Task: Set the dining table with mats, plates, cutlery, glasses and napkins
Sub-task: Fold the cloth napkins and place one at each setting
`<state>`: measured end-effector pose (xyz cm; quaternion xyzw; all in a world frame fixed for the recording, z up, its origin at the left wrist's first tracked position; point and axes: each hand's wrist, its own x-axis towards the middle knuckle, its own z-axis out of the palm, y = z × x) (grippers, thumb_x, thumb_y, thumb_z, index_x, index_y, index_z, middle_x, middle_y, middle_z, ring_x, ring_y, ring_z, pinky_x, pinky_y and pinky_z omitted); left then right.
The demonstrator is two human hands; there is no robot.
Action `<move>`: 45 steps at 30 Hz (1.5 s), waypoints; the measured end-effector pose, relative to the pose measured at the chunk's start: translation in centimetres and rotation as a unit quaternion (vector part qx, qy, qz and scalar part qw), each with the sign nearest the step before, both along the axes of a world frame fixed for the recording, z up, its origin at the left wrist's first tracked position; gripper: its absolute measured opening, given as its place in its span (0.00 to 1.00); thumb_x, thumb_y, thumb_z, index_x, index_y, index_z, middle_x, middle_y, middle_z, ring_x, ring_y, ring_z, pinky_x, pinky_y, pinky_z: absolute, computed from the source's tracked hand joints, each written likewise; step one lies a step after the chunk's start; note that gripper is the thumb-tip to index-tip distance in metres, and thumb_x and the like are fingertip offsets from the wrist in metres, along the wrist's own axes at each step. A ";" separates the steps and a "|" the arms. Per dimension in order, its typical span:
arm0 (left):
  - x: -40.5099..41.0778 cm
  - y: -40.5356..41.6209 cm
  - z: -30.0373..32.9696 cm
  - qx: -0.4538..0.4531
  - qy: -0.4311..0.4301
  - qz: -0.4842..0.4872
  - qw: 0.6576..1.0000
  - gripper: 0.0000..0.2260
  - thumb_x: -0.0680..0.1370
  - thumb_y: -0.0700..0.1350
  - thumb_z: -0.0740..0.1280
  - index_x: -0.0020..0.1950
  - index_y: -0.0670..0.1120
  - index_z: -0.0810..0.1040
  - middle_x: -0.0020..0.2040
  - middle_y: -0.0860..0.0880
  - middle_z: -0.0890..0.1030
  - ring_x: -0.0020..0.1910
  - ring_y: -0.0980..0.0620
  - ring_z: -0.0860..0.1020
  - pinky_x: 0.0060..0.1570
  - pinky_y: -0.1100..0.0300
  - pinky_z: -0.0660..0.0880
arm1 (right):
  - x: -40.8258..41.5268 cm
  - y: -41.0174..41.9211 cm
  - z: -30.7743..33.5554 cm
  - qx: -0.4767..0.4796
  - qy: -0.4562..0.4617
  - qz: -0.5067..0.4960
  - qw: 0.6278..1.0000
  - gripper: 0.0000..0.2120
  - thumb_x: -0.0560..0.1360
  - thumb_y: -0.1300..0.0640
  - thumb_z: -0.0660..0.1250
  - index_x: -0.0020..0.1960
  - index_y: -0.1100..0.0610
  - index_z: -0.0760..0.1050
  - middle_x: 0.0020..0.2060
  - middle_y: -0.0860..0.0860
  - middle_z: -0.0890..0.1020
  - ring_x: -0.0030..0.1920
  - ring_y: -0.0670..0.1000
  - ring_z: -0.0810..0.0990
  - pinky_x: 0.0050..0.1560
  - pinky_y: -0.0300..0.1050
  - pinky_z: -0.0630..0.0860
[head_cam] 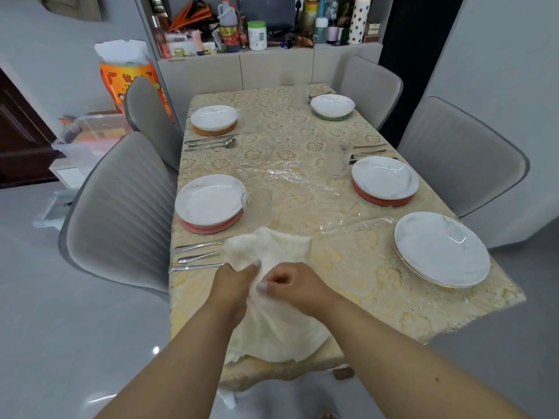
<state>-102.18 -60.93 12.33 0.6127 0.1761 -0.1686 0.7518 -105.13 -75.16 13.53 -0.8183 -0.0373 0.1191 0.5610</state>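
Both my hands hold a cream cloth napkin [272, 322] over the table's near end. My left hand [236, 282] grips its upper left part, and my right hand [295, 285] pinches it at the middle. Four white plates sit on round mats: near left [208, 199], far left [213, 117], far right [332, 104] and mid right [384, 178]. Cutlery [196, 254] lies left of the napkin. A clear glass [257, 207] stands beside the near left plate, another glass [338, 160] by the mid right plate.
A stack of white plates [441, 249] without a mat sits at the near right. More cutlery [211, 142] lies by the far left plate and cutlery [369, 149] by the mid right plate. Grey chairs [121, 213] line both sides of the table. A cluttered shelf [257, 34] is behind.
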 end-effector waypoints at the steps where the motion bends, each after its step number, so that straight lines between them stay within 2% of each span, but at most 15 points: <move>1: -0.1 0.1 0.2 -0.023 0.013 0.003 1.000 0.12 0.78 0.41 0.68 0.58 0.35 0.77 0.52 0.34 0.82 0.50 0.36 0.81 0.53 0.42 0.78 | 0.2 -0.2 0.0 0.021 -0.001 -0.045 0.999 0.06 0.71 0.56 0.75 0.44 0.55 0.79 0.36 0.44 0.78 0.35 0.38 0.75 0.42 0.34 0.72; 5: 0.0 0.0 0.7 -0.038 0.018 -0.006 0.999 0.15 0.81 0.47 0.63 0.60 0.35 0.76 0.54 0.35 0.82 0.54 0.38 0.81 0.62 0.42 0.74 | 1.1 -0.1 0.0 -0.060 -0.044 -0.121 0.990 0.20 0.63 0.51 0.80 0.50 0.51 0.74 0.42 0.46 0.74 0.38 0.43 0.73 0.42 0.34 0.72; 12: -0.1 -0.6 1.4 -0.032 -0.007 -0.010 0.999 0.17 0.81 0.50 0.62 0.59 0.36 0.77 0.56 0.33 0.80 0.56 0.35 0.80 0.63 0.39 0.72 | 2.1 -0.2 0.0 -0.129 -0.112 -0.134 0.976 0.06 0.72 0.54 0.72 0.41 0.55 0.77 0.40 0.47 0.77 0.40 0.44 0.73 0.43 0.36 0.69; 14: 0.1 -0.5 1.4 -0.020 -0.014 -0.014 1.000 0.16 0.82 0.49 0.62 0.58 0.37 0.78 0.52 0.36 0.83 0.50 0.40 0.82 0.56 0.45 0.76 | 2.3 -0.3 0.2 -0.089 -0.090 -0.147 0.981 0.07 0.73 0.57 0.72 0.38 0.55 0.76 0.36 0.46 0.76 0.38 0.44 0.73 0.42 0.37 0.70; 17: 0.2 -0.4 1.5 -0.015 -0.030 -0.020 0.999 0.14 0.82 0.49 0.60 0.53 0.39 0.78 0.39 0.45 0.84 0.37 0.50 0.83 0.36 0.60 0.78 | 2.6 -0.7 0.7 0.058 -0.020 -0.178 0.982 0.10 0.73 0.63 0.71 0.35 0.55 0.74 0.31 0.48 0.75 0.33 0.48 0.73 0.39 0.45 0.73; 22: -0.1 -0.8 2.1 -0.037 -0.049 -0.034 0.998 0.22 0.72 0.52 0.72 0.55 0.36 0.80 0.48 0.39 0.84 0.47 0.40 0.82 0.51 0.48 0.76 | 2.3 -0.7 1.4 0.164 0.055 -0.190 0.966 0.08 0.73 0.66 0.69 0.37 0.59 0.75 0.31 0.51 0.76 0.34 0.50 0.75 0.37 0.42 0.75; 26: -0.2 -1.1 2.2 -0.010 -0.053 -0.015 0.998 0.10 0.72 0.40 0.74 0.51 0.36 0.82 0.48 0.38 0.84 0.48 0.40 0.83 0.51 0.49 0.79 | 2.3 -0.6 1.9 0.242 0.120 -0.208 0.940 0.08 0.76 0.65 0.67 0.38 0.59 0.74 0.30 0.52 0.77 0.28 0.48 0.75 0.30 0.38 0.74; 28: 0.0 -1.0 2.1 0.012 -0.047 0.002 0.999 0.07 0.75 0.41 0.71 0.51 0.38 0.82 0.47 0.40 0.84 0.47 0.42 0.82 0.50 0.49 0.78 | 2.4 -1.0 2.4 0.270 0.147 -0.217 0.927 0.09 0.78 0.63 0.65 0.39 0.58 0.74 0.31 0.52 0.76 0.27 0.47 0.72 0.28 0.38 0.71; 30: 0.2 -1.0 2.1 0.067 -0.062 0.006 0.996 0.06 0.78 0.44 0.69 0.51 0.41 0.81 0.46 0.42 0.84 0.45 0.43 0.81 0.49 0.49 0.78 | 2.9 -1.5 2.7 0.250 0.152 -0.239 0.926 0.08 0.78 0.60 0.65 0.40 0.57 0.74 0.32 0.52 0.75 0.29 0.49 0.71 0.30 0.40 0.69; 34: 0.3 -1.3 3.0 0.166 -0.138 0.029 0.976 0.09 0.83 0.47 0.58 0.51 0.49 0.77 0.44 0.49 0.80 0.43 0.50 0.78 0.44 0.56 0.75 | 4.3 -2.0 3.6 0.100 0.082 -0.284 0.950 0.08 0.80 0.54 0.60 0.44 0.55 0.70 0.36 0.52 0.73 0.37 0.51 0.70 0.40 0.44 0.68; 37: 0.6 -0.7 4.1 0.152 -0.226 -0.007 0.962 0.13 0.77 0.58 0.65 0.59 0.55 0.74 0.54 0.53 0.81 0.55 0.52 0.79 0.55 0.53 0.76 | 5.2 -2.0 4.4 0.056 0.050 -0.283 0.956 0.07 0.81 0.53 0.57 0.46 0.55 0.68 0.36 0.48 0.71 0.36 0.49 0.69 0.38 0.42 0.67; 40: 1.0 0.0 5.3 0.215 -0.322 -0.082 0.918 0.25 0.73 0.54 0.72 0.68 0.58 0.68 0.63 0.64 0.73 0.61 0.66 0.73 0.61 0.67 0.70 | 5.7 -2.3 4.9 0.076 0.071 -0.282 0.954 0.09 0.81 0.54 0.57 0.44 0.55 0.67 0.35 0.49 0.70 0.35 0.48 0.67 0.37 0.42 0.65; 42: 1.2 0.0 6.0 0.224 -0.349 -0.086 0.906 0.17 0.75 0.46 0.72 0.62 0.50 0.76 0.57 0.61 0.78 0.55 0.65 0.75 0.57 0.65 0.72 | 6.0 -2.9 5.0 0.097 0.088 -0.296 0.946 0.13 0.81 0.55 0.58 0.38 0.55 0.66 0.34 0.50 0.68 0.34 0.48 0.64 0.36 0.43 0.63; 44: 1.5 0.1 6.3 0.221 -0.355 -0.061 0.906 0.03 0.75 0.42 0.71 0.48 0.44 0.81 0.42 0.56 0.80 0.43 0.59 0.77 0.47 0.64 0.72 | 6.2 -3.6 5.0 0.091 0.078 -0.318 0.940 0.16 0.81 0.57 0.59 0.35 0.55 0.63 0.32 0.50 0.65 0.33 0.49 0.62 0.34 0.43 0.60; 45: 1.6 0.3 6.5 0.236 -0.361 -0.046 0.901 0.05 0.76 0.43 0.70 0.43 0.42 0.79 0.36 0.55 0.76 0.37 0.58 0.73 0.40 0.66 0.69 | 6.3 -4.0 5.0 0.079 0.065 -0.328 0.939 0.17 0.80 0.57 0.60 0.34 0.55 0.62 0.31 0.50 0.65 0.32 0.49 0.62 0.34 0.43 0.60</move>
